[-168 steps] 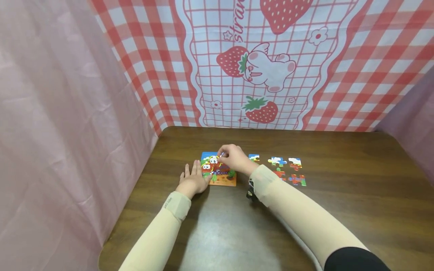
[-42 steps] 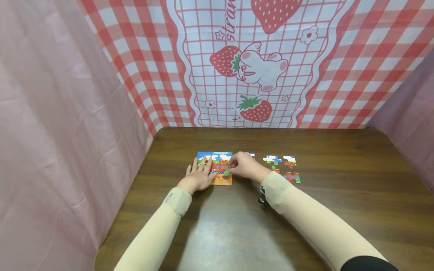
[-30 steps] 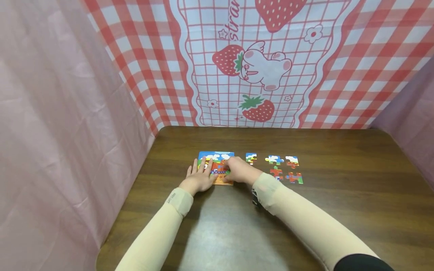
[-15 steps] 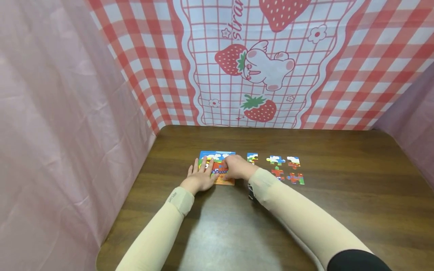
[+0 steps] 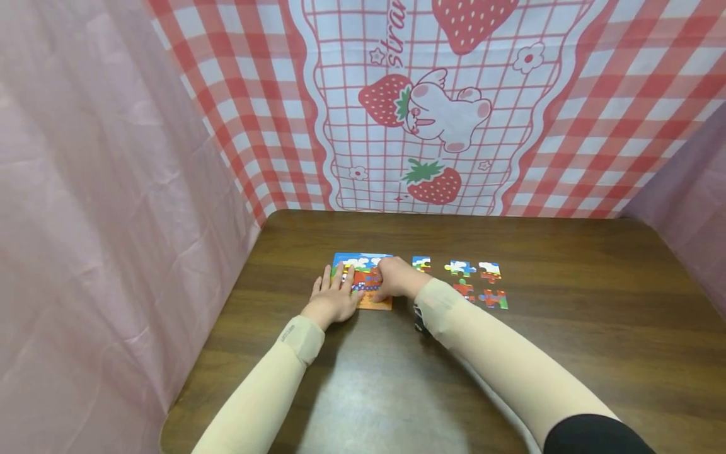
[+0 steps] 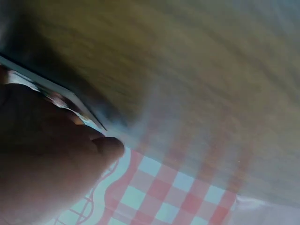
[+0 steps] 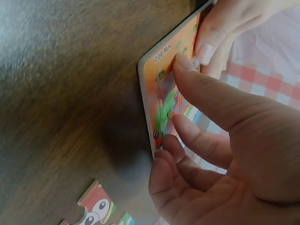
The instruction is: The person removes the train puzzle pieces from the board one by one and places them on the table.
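A small jigsaw puzzle board [image 5: 370, 304] lies on the table, blue sky along its far edge and orange ground along its near edge. My left hand [image 5: 333, 302] rests on its left part, fingers spread and nearly straight. At the board's right side, my right hand [image 5: 395, 277] bends its fingers over the picture. In the right wrist view the thumb touches the orange part beside the printed KW:802, and other fingertips touch the board near its right edge around a green tree [image 7: 165, 111]. I cannot tell if they pinch a piece there.
Several loose puzzle pieces lie right of the board: a sky piece [image 5: 459, 268], a cloud-and-red piece [image 5: 489, 271], a red-and-green piece [image 5: 493, 299] and a piece with eyes [image 7: 99, 206]. A checked cloth [image 5: 272, 139] hangs behind the wooden table [image 5: 590, 302].
Since 5.6 s ago, my right hand has gone from the board's far middle to its right side, and my left hand has shifted further onto the board. In the last half second both barely move.
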The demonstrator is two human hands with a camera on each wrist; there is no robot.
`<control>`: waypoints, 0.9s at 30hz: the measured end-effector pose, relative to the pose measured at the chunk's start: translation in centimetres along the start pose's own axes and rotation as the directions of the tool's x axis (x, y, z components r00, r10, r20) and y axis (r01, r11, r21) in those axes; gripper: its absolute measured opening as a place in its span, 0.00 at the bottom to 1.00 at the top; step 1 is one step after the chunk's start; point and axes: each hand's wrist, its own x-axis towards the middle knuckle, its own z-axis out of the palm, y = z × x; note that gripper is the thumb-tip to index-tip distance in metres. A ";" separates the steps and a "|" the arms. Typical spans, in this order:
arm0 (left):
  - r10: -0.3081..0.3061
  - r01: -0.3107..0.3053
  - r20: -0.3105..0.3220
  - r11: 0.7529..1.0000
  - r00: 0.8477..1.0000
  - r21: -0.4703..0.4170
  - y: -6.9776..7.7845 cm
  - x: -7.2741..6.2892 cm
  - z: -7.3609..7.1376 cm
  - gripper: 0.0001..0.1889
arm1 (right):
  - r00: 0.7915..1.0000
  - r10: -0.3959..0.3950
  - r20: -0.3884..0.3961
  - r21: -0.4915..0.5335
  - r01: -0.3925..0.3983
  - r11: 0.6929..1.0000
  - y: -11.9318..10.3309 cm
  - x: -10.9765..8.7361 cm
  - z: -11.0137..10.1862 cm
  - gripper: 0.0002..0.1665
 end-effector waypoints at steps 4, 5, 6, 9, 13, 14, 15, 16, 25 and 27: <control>0.020 -0.020 -0.011 1.000 1.000 -0.008 0.2 -0.8 -0.3 0.36 | 1.000 0.008 0.015 -0.006 -0.008 1.000 -0.2 0.0 -0.1 0.24; 0.023 -0.024 -0.005 1.000 1.000 -0.014 0.4 -1.0 -0.4 0.36 | 1.000 0.013 0.021 -0.009 -0.012 1.000 -0.2 0.0 -0.1 0.24; 0.026 -0.026 0.002 1.000 1.000 -0.017 0.4 -1.1 -0.5 0.36 | 0.999 0.016 0.028 -0.012 -0.016 1.000 -0.2 0.0 -0.2 0.24; 0.021 -0.020 0.028 1.000 0.999 -0.023 0.2 -0.7 -0.2 0.36 | 0.999 0.024 0.036 -0.005 -0.023 1.000 -0.3 0.1 -0.3 0.24; 0.002 0.000 0.044 0.999 0.999 -0.032 0.1 -0.3 -0.2 0.37 | 0.999 0.038 0.009 0.043 -0.039 0.998 -0.2 0.2 -0.4 0.22; -0.001 0.002 0.042 0.999 0.999 -0.034 0.2 -0.3 -0.3 0.37 | 0.999 0.041 0.002 0.057 -0.041 0.998 -0.1 0.2 -0.4 0.21; -0.002 0.004 0.038 0.999 0.999 -0.034 0.2 -0.4 -0.3 0.37 | 0.999 0.040 -0.008 0.065 -0.039 0.997 0.0 0.2 -0.4 0.20; -0.003 0.004 0.034 0.999 0.999 -0.036 0.3 -0.5 -0.4 0.36 | 0.999 0.037 -0.015 0.073 -0.036 0.997 0.1 0.2 -0.4 0.19; 0.024 -0.023 0.013 0.999 1.000 -0.047 0.2 -0.9 -0.5 0.36 | 0.995 -0.057 -0.078 0.239 0.075 0.968 1.3 -1.3 -0.6 0.11; 0.036 -0.036 -0.009 0.999 0.999 -0.034 0.2 -1.4 -0.8 0.37 | 0.994 -0.077 -0.074 0.273 0.095 0.957 1.6 -1.8 -0.8 0.08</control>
